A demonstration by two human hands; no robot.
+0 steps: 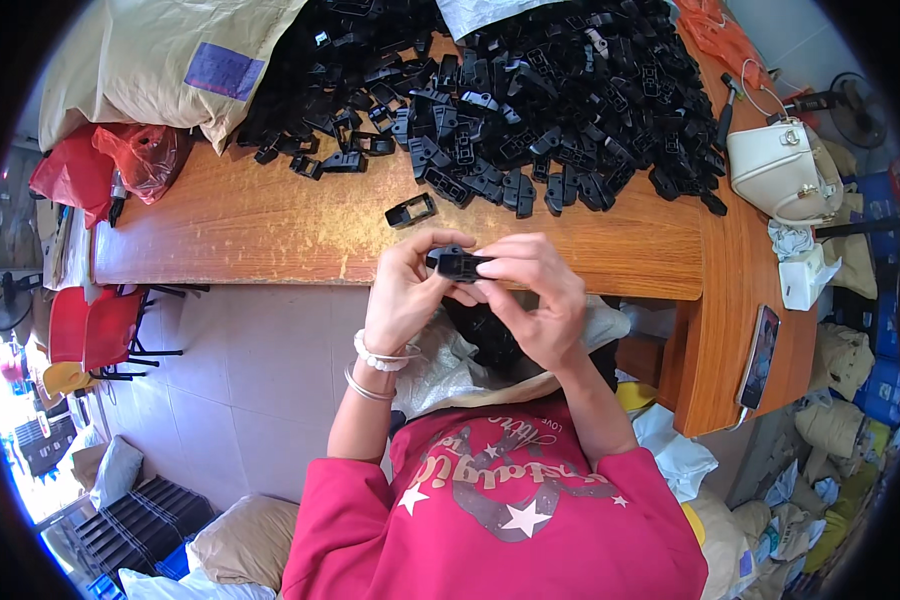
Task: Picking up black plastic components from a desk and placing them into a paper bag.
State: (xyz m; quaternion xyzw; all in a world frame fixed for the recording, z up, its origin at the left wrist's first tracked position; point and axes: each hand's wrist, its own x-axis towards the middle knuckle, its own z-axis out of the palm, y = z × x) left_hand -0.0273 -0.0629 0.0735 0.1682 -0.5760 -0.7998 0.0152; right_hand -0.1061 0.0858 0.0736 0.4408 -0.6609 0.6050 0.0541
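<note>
Both my hands meet over the front edge of the wooden table, closed on one small black plastic part. My left hand, with a beaded bracelet and a bangle on its wrist, grips the part's left end. Thumb and fingertips of my right hand pinch its right end. Just beyond them a single black plastic housing lies on the table. Farther back spreads a large heap of similar black plastic parts. Below my hands, a white woven sack with dark contents sits open at my lap.
A big beige sack and red plastic bags rest at the table's left. On the right are a cream handbag, a tissue pack and a phone with a cable. A red chair stands left on the floor.
</note>
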